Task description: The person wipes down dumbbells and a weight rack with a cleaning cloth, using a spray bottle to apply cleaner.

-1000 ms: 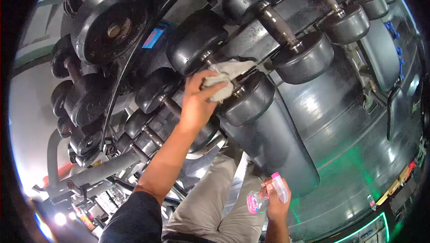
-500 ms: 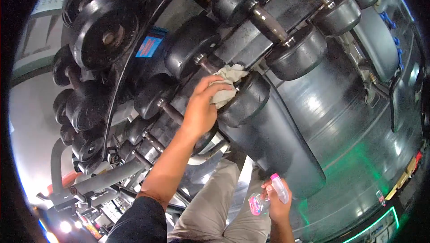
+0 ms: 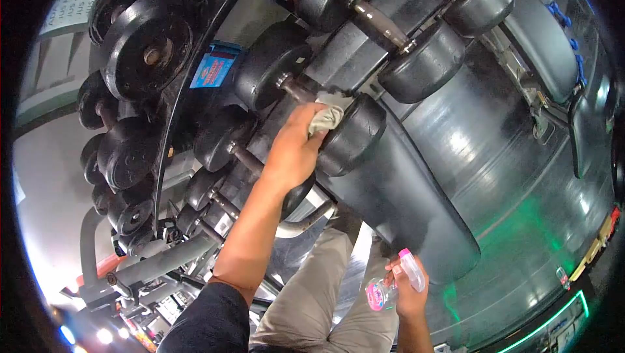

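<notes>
My left hand point(image 3: 296, 148) reaches up to the rack, its fingers closed round a crumpled pale cloth point(image 3: 327, 117). That cloth lies against the inner side of a black dumbbell's near head point(image 3: 355, 137), by the metal handle point(image 3: 298, 89); the far head point(image 3: 270, 67) rests across the rack. Part of the handle is hidden behind my fingers. Low down, in front of my trousers, my right hand point(image 3: 410, 291) is wrapped round a small clear spray bottle point(image 3: 384, 293) with a pink label and a pink-and-white spray top.
More black dumbbells point(image 3: 423, 63) line the rack point(image 3: 348, 54) on both sides. An upper tier carries further dumbbells point(image 3: 146, 47) at the left. A padded black bench point(image 3: 416, 203) stands close to my right, over dark, shiny flooring point(image 3: 501, 164). A blue box point(image 3: 215, 67) sits behind the rack's rail.
The cloth is more bunched up, and my left hand has turned and shifted slightly along the dumbbell's handle side. My right hand keeps the spray bottle, and the view has moved a little.
</notes>
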Demonstrator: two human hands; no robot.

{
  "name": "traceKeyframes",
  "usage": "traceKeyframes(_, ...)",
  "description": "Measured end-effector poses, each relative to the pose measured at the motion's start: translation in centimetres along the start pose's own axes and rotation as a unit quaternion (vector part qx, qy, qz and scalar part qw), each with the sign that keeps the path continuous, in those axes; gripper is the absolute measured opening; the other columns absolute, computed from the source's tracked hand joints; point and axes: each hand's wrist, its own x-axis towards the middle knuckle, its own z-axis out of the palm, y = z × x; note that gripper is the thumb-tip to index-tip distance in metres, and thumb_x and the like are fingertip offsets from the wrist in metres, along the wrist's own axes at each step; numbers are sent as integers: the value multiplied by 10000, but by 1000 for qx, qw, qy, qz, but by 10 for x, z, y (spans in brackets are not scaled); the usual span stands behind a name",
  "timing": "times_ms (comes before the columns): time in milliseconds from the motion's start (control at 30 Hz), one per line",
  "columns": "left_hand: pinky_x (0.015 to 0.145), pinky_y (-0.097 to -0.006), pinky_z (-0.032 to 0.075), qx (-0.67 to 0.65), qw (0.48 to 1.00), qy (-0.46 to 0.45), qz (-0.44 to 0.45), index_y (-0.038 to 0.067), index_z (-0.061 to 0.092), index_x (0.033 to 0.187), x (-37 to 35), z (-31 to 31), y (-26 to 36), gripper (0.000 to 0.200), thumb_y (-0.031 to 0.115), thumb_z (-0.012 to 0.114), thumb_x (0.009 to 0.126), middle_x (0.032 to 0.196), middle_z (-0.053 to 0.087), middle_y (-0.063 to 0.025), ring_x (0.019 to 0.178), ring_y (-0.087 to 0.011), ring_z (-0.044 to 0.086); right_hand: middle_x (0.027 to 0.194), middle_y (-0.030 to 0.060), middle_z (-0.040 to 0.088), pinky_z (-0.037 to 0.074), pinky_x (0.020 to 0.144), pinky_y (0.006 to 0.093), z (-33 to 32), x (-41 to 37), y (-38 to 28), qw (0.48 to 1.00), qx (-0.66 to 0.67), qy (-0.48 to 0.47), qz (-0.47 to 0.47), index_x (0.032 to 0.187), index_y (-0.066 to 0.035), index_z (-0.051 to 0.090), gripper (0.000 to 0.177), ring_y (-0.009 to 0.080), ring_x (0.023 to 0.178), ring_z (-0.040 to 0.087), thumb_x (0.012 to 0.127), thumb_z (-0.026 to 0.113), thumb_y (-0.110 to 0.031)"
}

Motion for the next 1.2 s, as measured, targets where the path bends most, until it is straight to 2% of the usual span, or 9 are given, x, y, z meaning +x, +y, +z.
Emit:
traceKeyframes(33, 1009, -381, 485, -28, 999, -10, -43, 76, 598, 1319, 1, -2, -1, 356, 41, 626, 966, 1234, 680, -178, 1192, -360, 650, 976, 104, 698, 531, 681, 296, 0, 1, 1, 1000, 1, -3, -3, 1082, -13, 627, 144, 122, 743, 641, 990, 674, -112)
traceKeyframes(167, 1014, -371, 483, -71, 996, 53, 5, 47, 590, 1333, 8, -4, 7, 359, 163, 659, 1001, 1246, 689, -174, 1182, -297, 665, 969, 97, 699, 528, 679, 301, -1, -2, -1, 1000, 3, 0, -4, 1076, -16, 630, 146, 123, 738, 640, 993, 681, -125)
traceKeyframes(300, 1004, -381, 490, -9, 994, 82, 74, 40, 620, 1313, 6, 17, 12, 351, 170, 671, 991, 1213, 664, -178, 1152, -335, 649, 951, 87, 698, 528, 679, 301, -5, -4, -3, 1000, 13, -5, -1, 1067, -16, 632, 165, 123, 730, 636, 998, 691, -154)
traceKeyframes(333, 1016, -324, 461, 71, 988, 89, 105, 29, 612, 1326, 0, 16, 25, 339, 123, 664, 1005, 1198, 675, -111, 1139, -212, 632, 948, 86, 698, 529, 679, 301, -6, -4, -3, 1000, 13, -6, -2, 1066, -16, 632, 172, 123, 727, 635, 998, 693, -161)
traceKeyframes(567, 959, -443, 487, 136, 983, 117, -44, 56, 669, 1262, -43, 7, 14, 308, 157, 665, 971, 1113, 672, -187, 1087, -378, 649, 938, 118, 682, 514, 650, 305, -37, -15, 8, 1000, -7, 0, 10, 1049, 3, 623, 236, 149, 707, 640, 984, 708, -207)
traceKeyframes(733, 1057, -413, 457, 12, 992, 116, 56, 54, 610, 1322, -10, 22, 19, 345, 124, 646, 986, 1226, 667, -179, 1231, -381, 607, 934, 129, 676, 508, 637, 306, -55, -33, 9, 1000, -13, 7, 12, 1072, 10, 621, 252, 156, 695, 637, 979, 707, -208)
traceKeyframes(867, 1038, -401, 472, 39, 984, 103, 139, 29, 623, 1289, 10, 27, 26, 322, 37, 631, 967, 1230, 663, -176, 1196, -387, 624, 925, 128, 677, 506, 634, 303, -57, -25, 16, 999, -30, 18, 12, 1082, 12, 623, 243, 157, 680, 634, 980, 695, -196)
traceKeyframes(1100, 1007, -436, 494, 241, 970, 23, -28, 38, 635, 1283, -54, -15, -23, 335, 27, 633, 947, 1291, 654, -206, 1218, -423, 615, 954, 95, 691, 530, 664, 299, -56, -19, 41, 999, 10, -21, 26, 1135, 1, 631, 230, 133, 734, 635, 984, 718, -150)
traceKeyframes(1200, 1043, -363, 463, 115, 991, 68, -14, 22, 608, 1341, -45, -1, -20, 356, 57, 636, 989, 1268, 676, -149, 1209, -278, 629, 950, 90, 689, 526, 669, 297, -49, -21, 38, 999, 9, -15, 35, 1118, -2, 632, 221, 130, 740, 636, 986, 718, -157)
